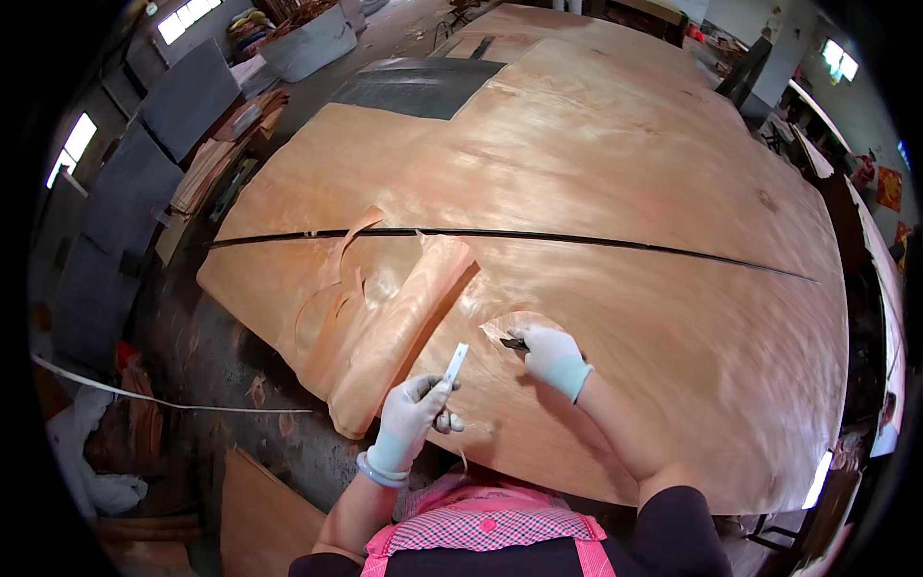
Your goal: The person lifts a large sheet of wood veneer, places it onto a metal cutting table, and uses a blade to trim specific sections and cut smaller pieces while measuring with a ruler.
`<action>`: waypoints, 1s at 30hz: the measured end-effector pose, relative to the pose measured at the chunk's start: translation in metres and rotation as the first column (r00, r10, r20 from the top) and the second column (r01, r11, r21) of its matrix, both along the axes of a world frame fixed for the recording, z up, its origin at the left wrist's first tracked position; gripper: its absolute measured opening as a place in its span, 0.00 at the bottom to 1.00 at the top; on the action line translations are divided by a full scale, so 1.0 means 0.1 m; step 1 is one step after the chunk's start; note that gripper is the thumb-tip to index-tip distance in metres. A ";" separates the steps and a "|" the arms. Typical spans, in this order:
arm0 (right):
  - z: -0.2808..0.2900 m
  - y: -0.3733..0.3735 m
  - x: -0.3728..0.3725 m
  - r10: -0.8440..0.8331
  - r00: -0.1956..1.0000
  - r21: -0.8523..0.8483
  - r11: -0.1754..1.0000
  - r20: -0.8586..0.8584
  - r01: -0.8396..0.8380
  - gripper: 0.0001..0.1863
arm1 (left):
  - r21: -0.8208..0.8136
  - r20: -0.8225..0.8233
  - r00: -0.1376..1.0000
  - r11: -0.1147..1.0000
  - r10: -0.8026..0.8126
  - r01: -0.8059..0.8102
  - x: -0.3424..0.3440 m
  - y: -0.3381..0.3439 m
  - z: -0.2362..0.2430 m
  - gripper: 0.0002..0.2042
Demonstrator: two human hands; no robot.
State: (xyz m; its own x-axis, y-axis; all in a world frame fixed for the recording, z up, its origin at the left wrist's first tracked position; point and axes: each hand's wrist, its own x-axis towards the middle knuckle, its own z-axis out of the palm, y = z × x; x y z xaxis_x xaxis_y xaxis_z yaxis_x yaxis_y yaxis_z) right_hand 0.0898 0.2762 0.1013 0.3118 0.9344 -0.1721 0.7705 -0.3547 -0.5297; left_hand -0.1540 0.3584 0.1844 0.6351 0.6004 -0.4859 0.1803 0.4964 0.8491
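My left hand (418, 415), in a white glove, is closed on a short white strip (456, 363) held upright above the near edge of the large veneer-covered surface (673, 346). My right hand (546, 358), also gloved, grips a dark flat tool (513, 342) down on the veneer, touching a pale, thin loose piece (506, 324). Left of both hands lies a curled veneer sheet (415, 303), with narrow torn veneer scraps (356, 231) beside it. A long dark straight line (538, 237) runs across the veneer beyond my hands.
A dark patch (413, 87) lies toward the far end, where a person's legs (567, 7) show. Grey boards (125, 192) and veneer piles (207, 173) line the left side, with a white cord (173, 406) below. A cut sheet (264, 514) sits at lower left; shelving edges the right.
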 end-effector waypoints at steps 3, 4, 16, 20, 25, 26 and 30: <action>-0.22 0.14 0.22 0.186 0.965 0.074 0.976 0.185 -0.203 0.14 | -0.004 -0.023 0.999 0.999 0.044 -0.044 0.16 0.09 -0.12 0.13; -0.28 0.20 0.26 0.288 0.916 0.090 0.942 0.280 -0.324 0.14 | -0.023 -0.056 0.997 0.999 0.044 -0.045 0.20 0.13 -0.14 0.13; -0.47 0.24 0.27 0.336 0.914 0.154 0.914 0.228 -0.375 0.24 | -0.136 -0.051 0.997 0.990 -0.055 0.047 0.85 0.41 -1.12 0.12; -0.45 0.22 0.28 0.348 0.911 0.148 0.911 0.220 -0.384 0.26 | -0.162 -0.171 0.985 0.987 -0.029 0.001 1.09 0.52 -1.40 0.09; -0.44 0.21 0.30 0.361 0.906 0.166 0.902 0.220 -0.399 0.28 | -0.208 -0.255 0.965 0.978 -0.061 0.007 1.13 0.58 -1.48 0.08; -0.43 0.22 0.29 0.343 0.896 0.228 0.883 0.281 -0.410 0.28 | -0.206 -0.273 0.961 0.979 -0.053 -0.004 1.14 0.58 -1.47 0.08; -0.55 0.27 0.26 0.396 0.836 0.066 0.890 0.380 -0.452 0.28 | -0.146 -0.313 0.945 0.988 -0.093 0.049 1.08 0.54 -1.39 0.10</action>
